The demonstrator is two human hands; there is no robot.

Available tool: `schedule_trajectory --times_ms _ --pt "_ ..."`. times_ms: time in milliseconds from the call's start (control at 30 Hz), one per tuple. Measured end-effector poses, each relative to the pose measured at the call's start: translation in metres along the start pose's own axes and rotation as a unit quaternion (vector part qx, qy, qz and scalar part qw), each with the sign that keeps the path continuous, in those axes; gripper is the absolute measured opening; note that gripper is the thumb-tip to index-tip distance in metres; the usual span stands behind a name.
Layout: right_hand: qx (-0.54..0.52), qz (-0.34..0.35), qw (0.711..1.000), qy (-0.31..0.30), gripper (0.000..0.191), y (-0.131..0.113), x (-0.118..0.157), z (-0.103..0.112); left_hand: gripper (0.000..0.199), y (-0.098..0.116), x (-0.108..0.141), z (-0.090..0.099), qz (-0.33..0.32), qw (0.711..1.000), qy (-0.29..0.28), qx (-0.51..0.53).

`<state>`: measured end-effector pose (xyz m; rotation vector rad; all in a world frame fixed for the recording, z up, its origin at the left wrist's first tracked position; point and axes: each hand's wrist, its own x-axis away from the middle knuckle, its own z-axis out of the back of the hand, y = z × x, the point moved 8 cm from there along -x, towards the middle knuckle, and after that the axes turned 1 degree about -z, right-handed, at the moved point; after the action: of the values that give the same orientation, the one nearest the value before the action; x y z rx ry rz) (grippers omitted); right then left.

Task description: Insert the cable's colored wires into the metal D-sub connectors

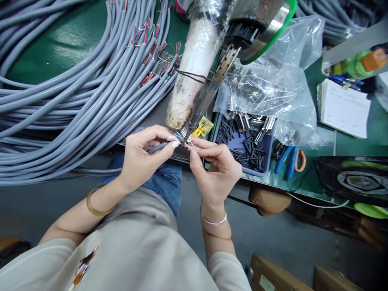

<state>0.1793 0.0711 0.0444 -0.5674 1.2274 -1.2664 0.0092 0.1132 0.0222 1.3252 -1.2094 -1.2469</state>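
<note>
My left hand (144, 155) is closed around the end of a grey cable (156, 148), whose thin coloured wires fan out past the fingertips. Fingers of my right hand (216, 165) pinch a fine wire (188, 147) close beside it. Between the two hands sits a small metal connector (184, 132), partly hidden by the fingers. The tip of a soldering iron (209, 93) comes down from above onto or very near this connector; exact contact cannot be made out. A yellow piece (203, 127) lies just behind the connector.
Many grey cables (91, 105) with stripped ends cover the left. A wrapped white tube (194, 60) and a solder spool (273, 32) stand above my hands. Right of them are a blue tray (259, 171) of black sleeves and connectors, a plastic bag (269, 89), and pliers (291, 161).
</note>
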Motion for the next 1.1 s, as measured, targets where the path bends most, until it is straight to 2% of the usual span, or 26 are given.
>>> schedule_trajectory --times_ms 167,333,467,567,733,867,1100 --pt "0.057 0.029 0.998 -0.007 0.007 -0.007 -0.004 0.0 0.005 0.004 0.001 0.0 -0.021 1.0 -0.006 -0.01" --pt "0.098 0.082 0.992 -0.01 0.012 -0.018 -0.007 -0.001 0.008 -0.004 0.002 0.002 0.008 1.0 0.003 0.004" --pt "0.083 0.057 0.995 -0.021 0.013 -0.012 -0.007 -0.002 0.01 -0.013 0.003 0.002 0.051 0.998 0.0 0.036" --pt "0.067 0.044 0.996 -0.031 0.016 -0.008 -0.005 -0.002 0.01 -0.016 0.004 0.002 0.059 0.998 0.003 0.037" --pt "0.077 0.066 0.994 -0.03 0.016 -0.011 -0.005 -0.002 0.007 -0.01 0.006 0.003 0.003 1.0 0.018 -0.002" --pt "0.097 0.08 0.992 -0.025 0.014 -0.014 -0.007 -0.002 0.007 -0.002 0.007 0.001 -0.058 0.998 0.007 -0.029" --pt "0.112 0.114 0.987 -0.018 0.015 -0.021 -0.011 -0.004 0.003 0.009 0.008 0.002 -0.118 0.991 0.008 -0.057"
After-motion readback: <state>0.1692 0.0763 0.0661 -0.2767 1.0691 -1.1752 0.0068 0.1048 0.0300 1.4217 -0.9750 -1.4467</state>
